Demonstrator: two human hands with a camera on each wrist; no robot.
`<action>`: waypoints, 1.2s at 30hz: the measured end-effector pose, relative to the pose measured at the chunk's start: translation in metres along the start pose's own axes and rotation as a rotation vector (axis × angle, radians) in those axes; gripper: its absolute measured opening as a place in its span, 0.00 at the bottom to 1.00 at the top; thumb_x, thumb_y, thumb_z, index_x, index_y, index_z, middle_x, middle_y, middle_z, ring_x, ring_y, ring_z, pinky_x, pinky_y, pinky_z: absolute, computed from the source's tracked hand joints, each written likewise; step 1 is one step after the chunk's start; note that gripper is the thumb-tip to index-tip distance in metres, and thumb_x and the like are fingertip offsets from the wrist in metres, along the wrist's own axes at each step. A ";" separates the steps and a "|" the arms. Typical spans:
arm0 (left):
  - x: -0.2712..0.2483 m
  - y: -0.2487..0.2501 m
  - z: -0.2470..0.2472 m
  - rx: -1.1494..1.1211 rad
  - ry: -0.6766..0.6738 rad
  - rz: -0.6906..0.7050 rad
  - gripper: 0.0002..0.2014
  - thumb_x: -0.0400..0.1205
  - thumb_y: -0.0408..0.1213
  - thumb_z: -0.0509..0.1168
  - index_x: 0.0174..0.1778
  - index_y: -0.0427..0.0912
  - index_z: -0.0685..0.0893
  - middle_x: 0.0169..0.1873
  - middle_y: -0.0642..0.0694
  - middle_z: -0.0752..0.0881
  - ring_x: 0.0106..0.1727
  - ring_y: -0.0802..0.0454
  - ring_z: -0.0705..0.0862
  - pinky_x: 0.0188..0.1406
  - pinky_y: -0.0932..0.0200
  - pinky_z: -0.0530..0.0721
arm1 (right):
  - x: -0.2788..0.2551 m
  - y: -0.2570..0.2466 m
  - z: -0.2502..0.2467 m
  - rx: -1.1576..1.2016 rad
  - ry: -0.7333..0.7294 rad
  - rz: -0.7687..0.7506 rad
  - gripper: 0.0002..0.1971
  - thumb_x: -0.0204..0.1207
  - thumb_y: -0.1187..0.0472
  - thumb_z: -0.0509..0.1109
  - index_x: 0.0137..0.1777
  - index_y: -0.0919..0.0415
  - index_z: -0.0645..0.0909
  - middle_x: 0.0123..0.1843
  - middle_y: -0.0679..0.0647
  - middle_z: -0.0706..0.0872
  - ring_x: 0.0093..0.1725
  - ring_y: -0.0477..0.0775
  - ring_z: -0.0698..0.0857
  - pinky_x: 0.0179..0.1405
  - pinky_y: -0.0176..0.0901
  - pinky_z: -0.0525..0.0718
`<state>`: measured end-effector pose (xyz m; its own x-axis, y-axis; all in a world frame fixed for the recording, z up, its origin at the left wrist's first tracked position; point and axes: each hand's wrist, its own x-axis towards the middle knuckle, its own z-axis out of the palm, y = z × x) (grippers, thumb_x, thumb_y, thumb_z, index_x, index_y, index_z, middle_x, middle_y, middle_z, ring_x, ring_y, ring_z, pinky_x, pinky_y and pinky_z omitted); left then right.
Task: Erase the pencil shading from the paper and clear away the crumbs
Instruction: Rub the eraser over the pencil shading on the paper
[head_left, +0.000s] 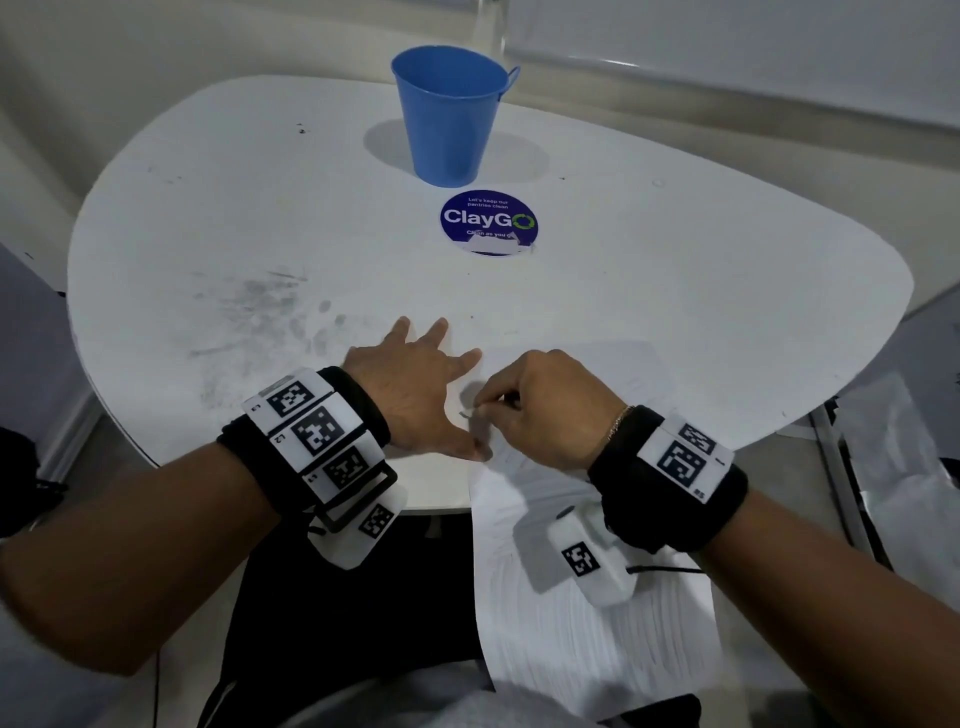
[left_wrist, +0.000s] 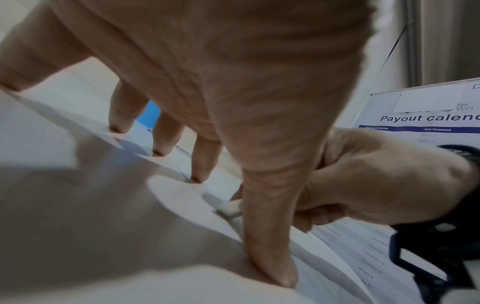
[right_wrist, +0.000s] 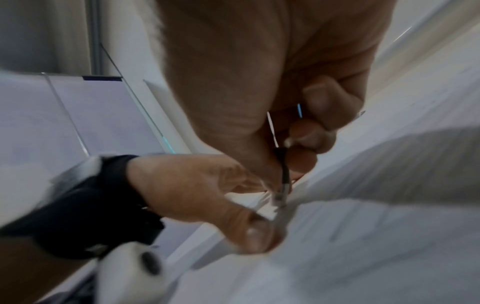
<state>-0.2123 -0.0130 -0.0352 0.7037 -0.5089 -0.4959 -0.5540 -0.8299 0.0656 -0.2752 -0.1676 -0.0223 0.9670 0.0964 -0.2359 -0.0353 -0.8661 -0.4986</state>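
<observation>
The paper (head_left: 587, 613) lies on the near edge of the table (head_left: 260, 208). Its long way runs from the person out toward the cup (head_left: 449, 114), and its near half hangs off the edge over the lap.

The left hand (head_left: 415, 395) is spread flat with the fingers wide. The fingertips (left_wrist: 197, 179) and the thumb press down on the left side of the paper to keep it from sliding. It holds nothing.

The right hand (head_left: 540, 410) is just to the right of it, almost touching. Its fingers (right_wrist: 303, 160) are curled tight around a thin pencil-like stick (right_wrist: 281, 174). The tip of the stick points down at the paper. A small white bit (left_wrist: 230, 207) touches the paper there. It looks like the rubber end, but the pictures are too blurry to be sure.

The grey shading (head_left: 475, 400) sits right between the two hands, under the right fingertips. So the right hand is the one that can rub it. The rubbing should likely go back and forth beside the left thumb, while the left hand keeps the sheet still.

Faint pencil lines show lower on the paper too, so there looks to be more to rub out. No crumbs can be made out. The cup stands far off at the back of the table.
</observation>
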 end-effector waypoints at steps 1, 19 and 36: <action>0.000 -0.001 0.000 0.004 -0.005 0.001 0.56 0.67 0.81 0.63 0.87 0.67 0.44 0.89 0.53 0.41 0.89 0.41 0.41 0.78 0.32 0.69 | 0.003 0.002 -0.001 0.006 0.053 0.006 0.10 0.81 0.57 0.69 0.49 0.48 0.93 0.27 0.30 0.84 0.29 0.37 0.80 0.34 0.30 0.72; -0.002 0.000 -0.004 0.023 -0.055 0.001 0.60 0.66 0.80 0.67 0.87 0.67 0.38 0.88 0.54 0.35 0.89 0.41 0.37 0.81 0.34 0.65 | -0.009 0.008 -0.004 -0.041 0.047 0.046 0.09 0.81 0.57 0.69 0.50 0.51 0.92 0.39 0.45 0.91 0.40 0.48 0.87 0.44 0.41 0.83; 0.000 0.000 -0.003 0.037 -0.054 0.008 0.61 0.65 0.81 0.67 0.87 0.67 0.38 0.89 0.53 0.36 0.89 0.40 0.37 0.80 0.33 0.67 | -0.013 0.004 -0.001 -0.041 0.051 0.018 0.09 0.82 0.55 0.69 0.50 0.49 0.92 0.36 0.45 0.90 0.37 0.47 0.85 0.42 0.40 0.81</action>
<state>-0.2109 -0.0135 -0.0323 0.6743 -0.5018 -0.5419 -0.5766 -0.8161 0.0383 -0.2874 -0.1726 -0.0209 0.9778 0.0568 -0.2015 -0.0432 -0.8871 -0.4596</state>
